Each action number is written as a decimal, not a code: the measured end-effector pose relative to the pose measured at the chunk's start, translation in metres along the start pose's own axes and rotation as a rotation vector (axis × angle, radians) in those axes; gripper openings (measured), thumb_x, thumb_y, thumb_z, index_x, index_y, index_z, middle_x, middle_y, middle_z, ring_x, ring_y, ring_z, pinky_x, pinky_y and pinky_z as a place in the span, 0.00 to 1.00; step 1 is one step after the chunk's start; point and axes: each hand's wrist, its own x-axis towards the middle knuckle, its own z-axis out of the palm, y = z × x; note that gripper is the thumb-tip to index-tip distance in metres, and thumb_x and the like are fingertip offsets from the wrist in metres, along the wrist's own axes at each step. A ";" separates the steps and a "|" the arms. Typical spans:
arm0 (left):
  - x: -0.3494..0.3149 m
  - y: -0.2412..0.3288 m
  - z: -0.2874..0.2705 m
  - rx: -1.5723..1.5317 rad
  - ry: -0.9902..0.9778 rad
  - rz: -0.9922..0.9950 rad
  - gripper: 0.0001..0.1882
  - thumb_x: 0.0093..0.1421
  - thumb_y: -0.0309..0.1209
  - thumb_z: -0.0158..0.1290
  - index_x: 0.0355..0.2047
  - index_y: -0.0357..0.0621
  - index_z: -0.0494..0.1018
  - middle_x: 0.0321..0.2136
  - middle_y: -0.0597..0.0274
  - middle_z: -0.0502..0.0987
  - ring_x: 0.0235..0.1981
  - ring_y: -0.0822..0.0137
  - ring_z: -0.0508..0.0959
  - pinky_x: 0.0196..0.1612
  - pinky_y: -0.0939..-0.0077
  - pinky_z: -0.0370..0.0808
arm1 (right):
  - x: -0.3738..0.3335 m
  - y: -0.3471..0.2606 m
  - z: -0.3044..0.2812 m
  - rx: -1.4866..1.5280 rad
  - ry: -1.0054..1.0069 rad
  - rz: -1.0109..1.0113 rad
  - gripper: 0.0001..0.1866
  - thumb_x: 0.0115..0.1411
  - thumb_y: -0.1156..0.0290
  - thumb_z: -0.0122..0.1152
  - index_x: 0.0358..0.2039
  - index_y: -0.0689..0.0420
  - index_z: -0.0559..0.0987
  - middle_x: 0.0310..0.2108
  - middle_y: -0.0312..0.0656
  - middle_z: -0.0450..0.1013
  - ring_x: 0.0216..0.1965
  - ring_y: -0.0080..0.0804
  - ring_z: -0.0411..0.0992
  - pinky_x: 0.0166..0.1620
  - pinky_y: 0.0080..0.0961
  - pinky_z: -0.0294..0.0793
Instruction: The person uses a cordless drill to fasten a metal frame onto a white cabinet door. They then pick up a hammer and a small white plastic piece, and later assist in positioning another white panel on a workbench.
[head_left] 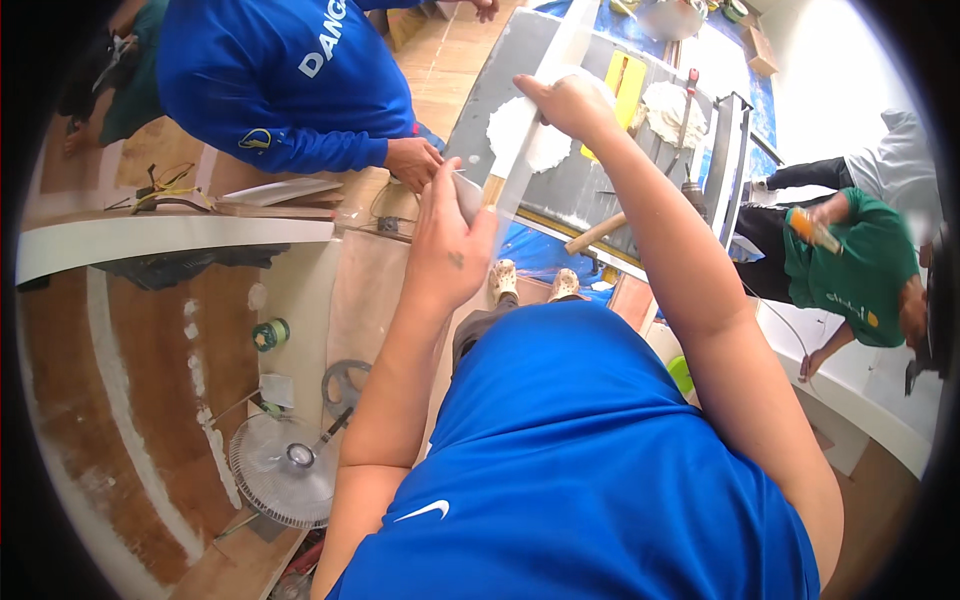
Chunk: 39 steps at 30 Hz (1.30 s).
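A long white strip (pixel 517 148) with a bare wood end slants over a grey work table (pixel 475 125). My left hand (pixel 447 245) is closed on its near end, thumb on one side and fingers on the other. A pale flat piece (pixel 468 197) shows between those fingers; its kind is unclear. Farther along, my right hand (pixel 572 105) grips the strip with the thumb stretched out along the far side. White patches of powder or paste (pixel 535 145) lie on the table beneath. Close to my left fingers is the hand (pixel 412 160) of a co-worker in blue.
A yellow flat bar (pixel 625 90), a red-handled tool (pixel 688 110) and a wooden handle (pixel 597 232) lie on the table. Blue sheeting (pixel 540 258) covers the floor by my feet. A fan (pixel 285 465) stands lower left. At right, a person in green (pixel 850 265) holds an orange-topped object.
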 end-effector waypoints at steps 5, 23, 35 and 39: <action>-0.006 0.025 0.017 0.396 0.135 0.107 0.32 0.60 0.34 0.62 0.61 0.29 0.68 0.45 0.41 0.73 0.51 0.41 0.75 0.57 0.53 0.72 | 0.006 0.000 0.002 0.010 -0.039 0.011 0.41 0.62 0.31 0.50 0.46 0.62 0.86 0.46 0.54 0.82 0.54 0.52 0.78 0.57 0.43 0.75; -0.010 0.021 0.071 0.814 0.317 0.164 0.26 0.54 0.38 0.69 0.52 0.41 0.80 0.34 0.54 0.71 0.38 0.52 0.75 0.41 0.58 0.73 | -0.003 0.024 -0.006 0.088 -0.034 -0.074 0.39 0.62 0.34 0.53 0.49 0.61 0.85 0.48 0.54 0.81 0.52 0.49 0.79 0.55 0.41 0.77; -0.010 0.017 0.054 0.363 0.300 0.004 0.19 0.58 0.34 0.69 0.47 0.38 0.83 0.28 0.61 0.75 0.30 0.67 0.75 0.35 0.72 0.73 | 0.002 0.032 -0.006 0.102 -0.026 -0.101 0.39 0.62 0.35 0.53 0.50 0.62 0.84 0.49 0.54 0.81 0.53 0.47 0.79 0.56 0.40 0.76; -0.012 0.020 0.047 0.275 0.249 -0.031 0.14 0.65 0.35 0.64 0.44 0.36 0.84 0.30 0.62 0.79 0.32 0.70 0.76 0.38 0.74 0.73 | 0.001 0.033 -0.008 0.127 -0.053 -0.087 0.39 0.62 0.35 0.53 0.49 0.62 0.84 0.49 0.54 0.81 0.53 0.47 0.79 0.56 0.40 0.77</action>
